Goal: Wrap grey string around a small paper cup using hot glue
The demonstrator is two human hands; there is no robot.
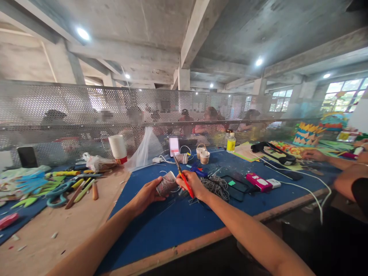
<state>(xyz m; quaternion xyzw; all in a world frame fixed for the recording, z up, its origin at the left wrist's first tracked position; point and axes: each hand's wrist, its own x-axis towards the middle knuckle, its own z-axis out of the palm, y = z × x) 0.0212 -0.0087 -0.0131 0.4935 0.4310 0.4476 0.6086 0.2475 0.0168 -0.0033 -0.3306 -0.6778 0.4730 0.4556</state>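
Note:
My left hand point(148, 193) is wrapped round a small cup covered in grey cord point(166, 184), which lies tilted over the blue mat. Just right of the cup, my right hand point(193, 184) holds scissors with red-orange handles point(186, 183), their blades pointing up and away. A pile of grey cord point(217, 187) rests beside my right hand. Behind it is a blue tool point(199, 171), perhaps a glue gun. Another wrapped cup point(181, 158) lies behind my hands, close to two small pale cups point(204, 156) with handles.
Blue-handled scissors point(59, 194), knives and a stack of paper cups point(117, 148) occupy the left. Toward the right are a yellow-labelled bottle point(230, 143), a pink box point(258, 182), white cables and another person's arm point(324, 158). A perforated screen point(161, 103) stands behind.

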